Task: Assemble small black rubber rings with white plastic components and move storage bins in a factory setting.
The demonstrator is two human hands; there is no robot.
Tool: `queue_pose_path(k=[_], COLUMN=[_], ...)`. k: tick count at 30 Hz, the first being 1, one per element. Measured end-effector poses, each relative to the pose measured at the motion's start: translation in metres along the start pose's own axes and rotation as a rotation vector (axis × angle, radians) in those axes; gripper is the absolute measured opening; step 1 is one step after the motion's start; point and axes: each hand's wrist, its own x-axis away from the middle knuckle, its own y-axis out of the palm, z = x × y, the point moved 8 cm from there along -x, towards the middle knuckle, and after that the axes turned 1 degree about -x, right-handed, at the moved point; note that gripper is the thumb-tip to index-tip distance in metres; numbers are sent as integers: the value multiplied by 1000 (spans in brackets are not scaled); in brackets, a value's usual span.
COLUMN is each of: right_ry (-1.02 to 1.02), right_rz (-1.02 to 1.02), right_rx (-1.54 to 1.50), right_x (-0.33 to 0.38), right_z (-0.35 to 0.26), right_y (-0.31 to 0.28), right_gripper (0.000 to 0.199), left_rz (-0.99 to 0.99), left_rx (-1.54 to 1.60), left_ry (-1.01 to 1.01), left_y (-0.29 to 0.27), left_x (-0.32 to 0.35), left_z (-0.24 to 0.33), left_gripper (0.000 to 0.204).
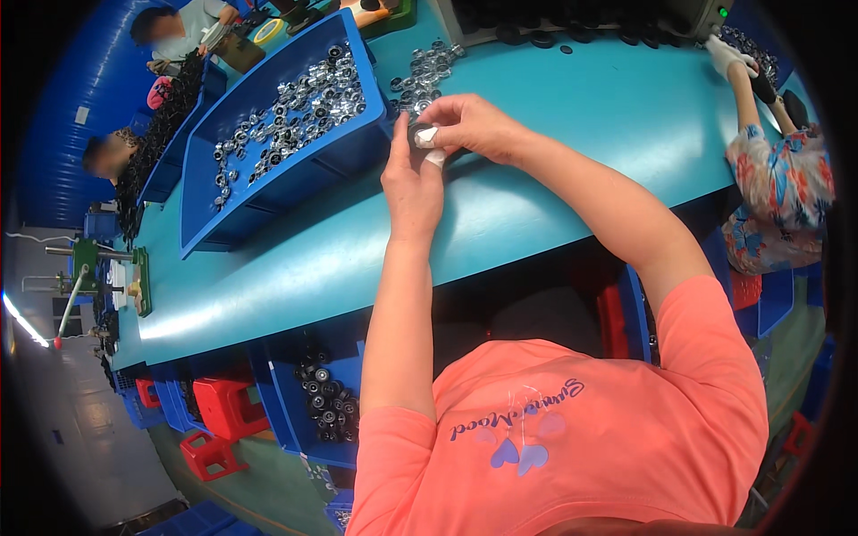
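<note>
Above the tabletop, close to the corner of a large blue bin [295, 170], my two hands meet at the fingertips. My left hand [414, 192] points away from me, fingers together, closed around a small dark round part [415, 133] that is mostly hidden. My right hand [478, 127] comes in from the right and pinches at the same part with thumb and forefinger. White wrapping covers some fingertips. Clear-and-black small round pieces [308, 107] lie scattered in the bin. More of these pieces [427, 71] are heaped on the table just beyond my hands.
The teal table [572, 152] runs to both sides. Black round pieces [581, 36] line its far side before a dark machine opening. A gloved co-worker's hand [726, 55] is at far right. A green hand press [85, 268] stands left. Below are a crate of black wheels [329, 402] and red stools [228, 406].
</note>
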Motion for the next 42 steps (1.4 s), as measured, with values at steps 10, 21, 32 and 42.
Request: queue_pose_path(k=[10, 21, 32, 42], right_ry=[2, -210, -64, -165], right_rz=[-56, 754, 834, 808], right_rx=[-86, 426, 1209, 1148], right_x=[-3, 0, -29, -15], right_z=[-3, -10, -44, -73], right_y=[-20, -158, -186, -178], right_gripper=[30, 25, 41, 40], left_rz=[61, 675, 370, -624], left_rx=[84, -813, -636, -170], left_ry=[76, -250, 0, 426], left_y=[-7, -304, -242, 69], left_x=[6, 241, 186, 39], left_z=[17, 17, 26, 96], left_gripper=[42, 56, 41, 26])
